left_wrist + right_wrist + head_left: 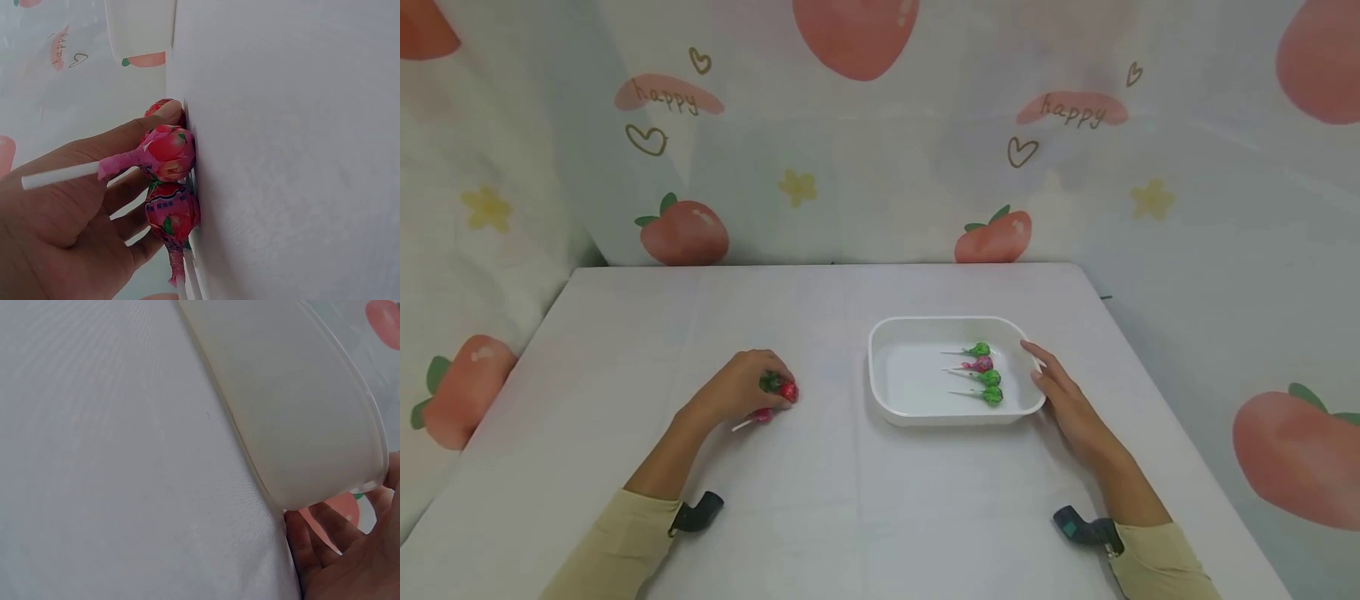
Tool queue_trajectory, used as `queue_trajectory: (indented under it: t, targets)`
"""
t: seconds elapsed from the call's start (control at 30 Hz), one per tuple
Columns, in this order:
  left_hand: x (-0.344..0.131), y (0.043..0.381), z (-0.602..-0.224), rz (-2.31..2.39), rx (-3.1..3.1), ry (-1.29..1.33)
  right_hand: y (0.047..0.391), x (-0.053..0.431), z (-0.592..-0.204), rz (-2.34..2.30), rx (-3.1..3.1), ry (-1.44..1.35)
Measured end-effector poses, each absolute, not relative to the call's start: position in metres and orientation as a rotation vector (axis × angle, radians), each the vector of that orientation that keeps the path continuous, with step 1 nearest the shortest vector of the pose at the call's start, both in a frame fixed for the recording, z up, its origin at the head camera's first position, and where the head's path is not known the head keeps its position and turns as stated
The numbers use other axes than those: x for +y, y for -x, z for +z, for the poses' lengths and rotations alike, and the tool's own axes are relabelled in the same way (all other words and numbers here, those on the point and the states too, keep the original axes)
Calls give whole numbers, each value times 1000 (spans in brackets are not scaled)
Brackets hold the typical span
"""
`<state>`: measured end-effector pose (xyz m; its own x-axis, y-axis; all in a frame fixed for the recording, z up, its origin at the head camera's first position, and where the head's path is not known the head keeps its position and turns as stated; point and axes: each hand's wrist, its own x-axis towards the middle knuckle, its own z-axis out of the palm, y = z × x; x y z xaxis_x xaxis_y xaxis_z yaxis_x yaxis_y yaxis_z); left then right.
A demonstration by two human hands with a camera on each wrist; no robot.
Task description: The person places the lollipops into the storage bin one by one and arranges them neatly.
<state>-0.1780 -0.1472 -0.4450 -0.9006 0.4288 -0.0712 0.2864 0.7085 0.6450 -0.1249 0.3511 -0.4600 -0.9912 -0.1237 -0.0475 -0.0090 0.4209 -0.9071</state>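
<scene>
Red wrapping shows at the left, where your left hand (739, 388) pinches a red lollipop (788, 392) between thumb and fingers, close to the white table (805, 500). A pink lollipop (764, 415) lies just beside it on your side, white stick pointing left, and a bit of green wrapper (769, 382) peeps out between your fingers; the left wrist view bunches the heads together, so you can't get a firm count. Further right, your white tray (906, 367) holds four: three green lollipops (991, 378) and one pinkish lollipop (981, 364), in a column with sticks pointing left. At its right end your right hand (1075, 417) rests relaxed fingers against the rim, not clenched. By the look of it, four are placed and at least three, your pinched one included, remain outside: roughly half done.
</scene>
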Motion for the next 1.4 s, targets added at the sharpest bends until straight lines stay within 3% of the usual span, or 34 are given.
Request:
queue_trajectory:
  t: [1.4]
  targets:
    - [-105,193,-409,1096,2654,-912,126,353,-464,-1635,2573,109]
